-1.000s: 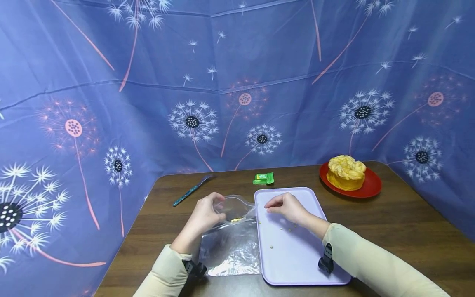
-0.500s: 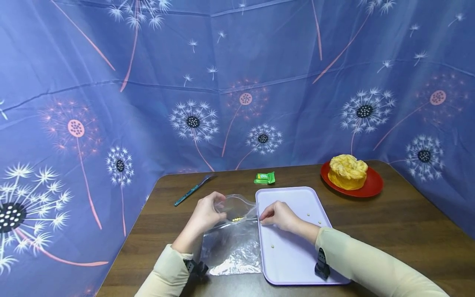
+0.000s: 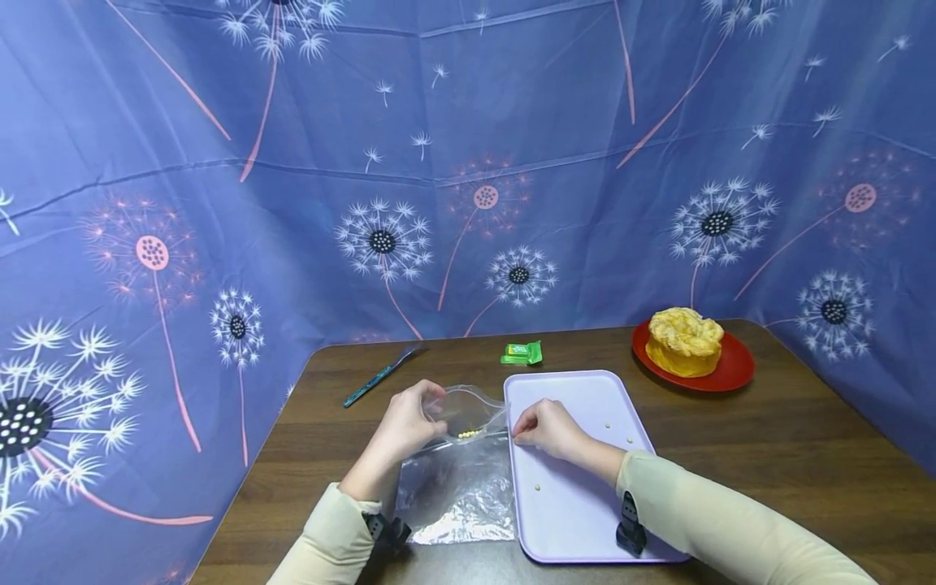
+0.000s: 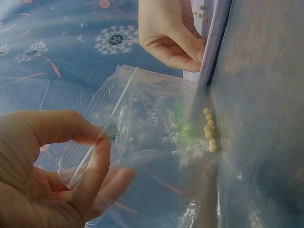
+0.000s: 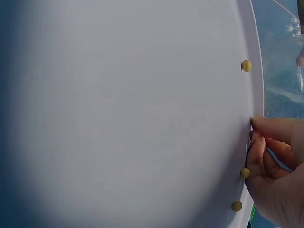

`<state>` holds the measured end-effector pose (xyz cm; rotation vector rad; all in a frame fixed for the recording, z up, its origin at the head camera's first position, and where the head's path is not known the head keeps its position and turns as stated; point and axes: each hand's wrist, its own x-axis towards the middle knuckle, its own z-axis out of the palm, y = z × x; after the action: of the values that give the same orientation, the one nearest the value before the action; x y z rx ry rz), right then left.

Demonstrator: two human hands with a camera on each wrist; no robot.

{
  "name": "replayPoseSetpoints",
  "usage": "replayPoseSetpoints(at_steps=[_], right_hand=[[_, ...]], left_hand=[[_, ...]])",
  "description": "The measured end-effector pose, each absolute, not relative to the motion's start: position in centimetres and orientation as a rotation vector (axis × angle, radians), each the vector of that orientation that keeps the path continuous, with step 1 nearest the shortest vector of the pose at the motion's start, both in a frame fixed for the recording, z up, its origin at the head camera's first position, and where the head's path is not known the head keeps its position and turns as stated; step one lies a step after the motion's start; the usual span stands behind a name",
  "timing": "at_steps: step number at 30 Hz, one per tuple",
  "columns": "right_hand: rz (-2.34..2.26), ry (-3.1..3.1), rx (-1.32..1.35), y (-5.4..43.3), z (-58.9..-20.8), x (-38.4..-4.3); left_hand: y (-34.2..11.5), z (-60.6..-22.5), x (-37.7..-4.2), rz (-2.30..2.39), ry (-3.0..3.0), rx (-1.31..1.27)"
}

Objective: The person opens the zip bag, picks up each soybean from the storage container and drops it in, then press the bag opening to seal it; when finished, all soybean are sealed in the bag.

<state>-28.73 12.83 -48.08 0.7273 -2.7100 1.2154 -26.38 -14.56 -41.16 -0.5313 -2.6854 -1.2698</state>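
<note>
In the head view my left hand (image 3: 405, 418) pinches the mouth of a clear zip bag (image 4: 142, 114), spreading its opening. Several yellow soybeans (image 4: 209, 130) lie in a row at the bottom of the bag. My right hand (image 3: 552, 431) is at the left edge of a pale lilac tray (image 3: 570, 528). Its thumb and forefinger pinch a soybean (image 5: 251, 121) against the inner rim, mostly hidden by the fingertips. Other loose soybeans lie on the tray, one (image 3: 537, 487) near its front left and one (image 3: 608, 426) toward the right.
A silvery plastic sheet (image 3: 457, 496) lies left of the tray, below the bag. Behind are a fork with a blue-green handle (image 3: 376, 380) and a green packet (image 3: 522, 353). A red plate (image 3: 738, 366) bearing a yellow cake (image 3: 683, 343) stands at the back right.
My right hand has moved down and left from above the tray to its left rim, then stayed nearly still. The left hand keeps its grip on the bag.
</note>
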Motion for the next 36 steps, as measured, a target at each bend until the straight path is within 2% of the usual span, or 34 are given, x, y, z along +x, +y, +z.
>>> replayPoseSetpoints(at_steps=[8, 15, 23, 29, 36], right_hand=[[1.285, -2.717, 0.627, 13.6, -47.5, -29.4], [1.386, -2.643, 0.436, 14.4, -43.0, -30.9], [1.453, -2.584, 0.587, 11.4, -39.7, -30.4], [1.434, -2.578, 0.77, 8.6, -39.9, -29.8], [1.45, -2.587, 0.805, 8.0, -40.3, -29.7]], left_hand=[[-14.5, -41.1, -26.4, -1.26, -2.689, -0.544], [-14.4, -41.0, -26.5, -1.265, -2.691, -0.546], [-14.4, -41.2, -26.5, -1.256, -2.702, -0.554], [-14.4, -41.2, -26.6, -1.262, -2.697, -0.56], [-14.4, -41.1, -26.6, -1.246, -2.693, -0.564]])
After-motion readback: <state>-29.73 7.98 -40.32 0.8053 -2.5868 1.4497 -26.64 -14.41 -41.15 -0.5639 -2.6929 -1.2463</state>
